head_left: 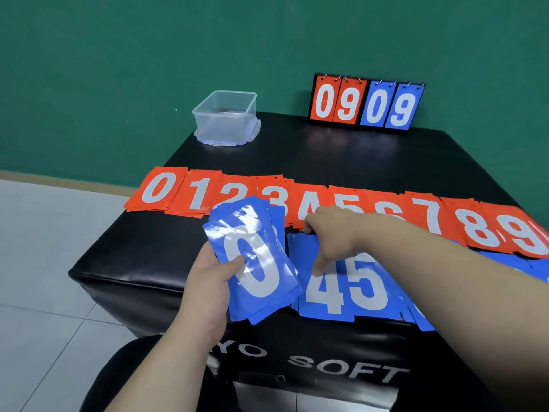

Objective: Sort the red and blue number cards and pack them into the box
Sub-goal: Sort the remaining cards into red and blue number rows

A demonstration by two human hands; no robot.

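Red number cards (208, 191) lie in a row of small piles, 0 to 9, across the black padded block (341, 153). My left hand (208, 281) grips a fanned stack of blue cards (252, 263) with a 0 on top, held above the block's near left. My right hand (332, 236) reaches over the blue piles on the block and pinches the far edge of the blue 4 pile (326, 286). A blue 5 pile (368, 281) lies beside it; further blue cards run right under my forearm. The clear plastic box (225, 117) stands open at the far left corner.
A flip scoreboard (367, 104) reading 09 in red and 09 in blue stands at the block's far edge against the green wall. The box sits on its lid. Grey floor tiles lie to the left. The block's front reads "SOFT".
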